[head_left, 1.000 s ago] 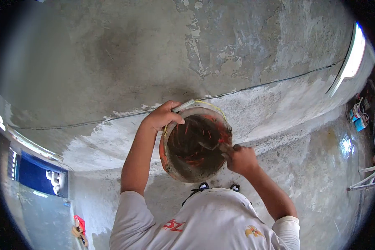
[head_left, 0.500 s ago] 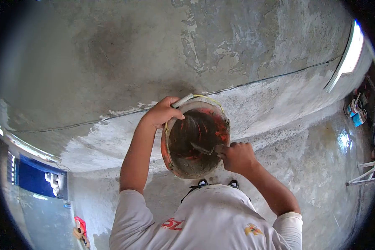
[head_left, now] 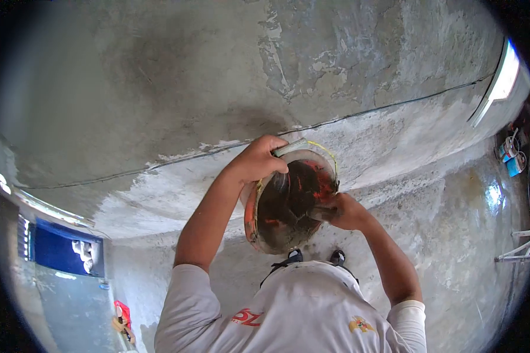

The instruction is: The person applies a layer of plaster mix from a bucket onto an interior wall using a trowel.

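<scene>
A round orange bucket (head_left: 251, 216), smeared with grey mortar, is held up in front of my body with its mouth facing me. My left hand (head_left: 261, 160) is closed on its upper left rim, beside the pale handle grip (head_left: 291, 147) and the yellow bail. My right hand (head_left: 346, 212) grips the handle of a trowel (head_left: 324, 212) at the right side of the mouth. The trowel's blade reaches inside the bucket and is hard to tell from the dark mortar.
A rough grey plastered wall (head_left: 188, 76) with a thin cable (head_left: 394, 108) rises ahead. Paint buckets (head_left: 515, 163) and a white metal frame (head_left: 517, 250) stand at the right. A blue panel (head_left: 59, 247) and a red item (head_left: 122, 312) are at the lower left.
The bucket has shifted right in view and tilted, its mouth looking narrower. Both hands moved with it, and the trowel in my right hand has turned slightly.
</scene>
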Demonstrator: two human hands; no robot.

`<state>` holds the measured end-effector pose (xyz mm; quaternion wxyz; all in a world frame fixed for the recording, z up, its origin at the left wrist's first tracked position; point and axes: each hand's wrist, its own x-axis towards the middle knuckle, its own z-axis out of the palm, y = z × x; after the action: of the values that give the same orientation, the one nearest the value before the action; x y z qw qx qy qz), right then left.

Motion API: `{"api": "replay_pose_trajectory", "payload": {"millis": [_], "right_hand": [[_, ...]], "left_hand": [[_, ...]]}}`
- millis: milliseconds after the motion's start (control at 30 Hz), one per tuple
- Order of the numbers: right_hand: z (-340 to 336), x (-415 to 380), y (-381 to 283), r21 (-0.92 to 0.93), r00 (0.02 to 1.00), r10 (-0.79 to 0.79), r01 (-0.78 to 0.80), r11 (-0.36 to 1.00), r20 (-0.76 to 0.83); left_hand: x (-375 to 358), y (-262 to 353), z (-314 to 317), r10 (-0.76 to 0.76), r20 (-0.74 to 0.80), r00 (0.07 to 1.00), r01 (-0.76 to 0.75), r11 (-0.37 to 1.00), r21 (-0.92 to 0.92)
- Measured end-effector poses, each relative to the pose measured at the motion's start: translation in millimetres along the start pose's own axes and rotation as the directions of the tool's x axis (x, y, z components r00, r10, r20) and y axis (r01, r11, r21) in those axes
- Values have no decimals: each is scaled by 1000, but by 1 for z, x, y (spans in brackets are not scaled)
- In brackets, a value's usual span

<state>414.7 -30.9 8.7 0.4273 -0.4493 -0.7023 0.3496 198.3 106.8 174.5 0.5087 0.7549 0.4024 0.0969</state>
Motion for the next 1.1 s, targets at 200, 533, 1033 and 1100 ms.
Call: {"api": "replay_pose_trajectory", "payload": {"millis": [200, 533, 1033, 1100], "right_hand": [[-13, -17, -18, 333, 757, 440, -623, 708, 483], [-73, -60, 2, 771, 817, 457, -530, 352, 352], [-203, 34, -138, 792, 987, 138, -17, 611, -85], [-223, 59, -173, 719, 978, 49, 116, 685, -205]], "left_hand": [[-7, -10, -2, -123, -134, 983, 94, 974, -204], [-37, -51, -18, -221, -515, 828, -187, 757, -627], [-21, -52, 23, -200, -722, 663, -580, 473, -663], [-11, -67, 29, -241, -739, 630, -574, 497, -651]]}}
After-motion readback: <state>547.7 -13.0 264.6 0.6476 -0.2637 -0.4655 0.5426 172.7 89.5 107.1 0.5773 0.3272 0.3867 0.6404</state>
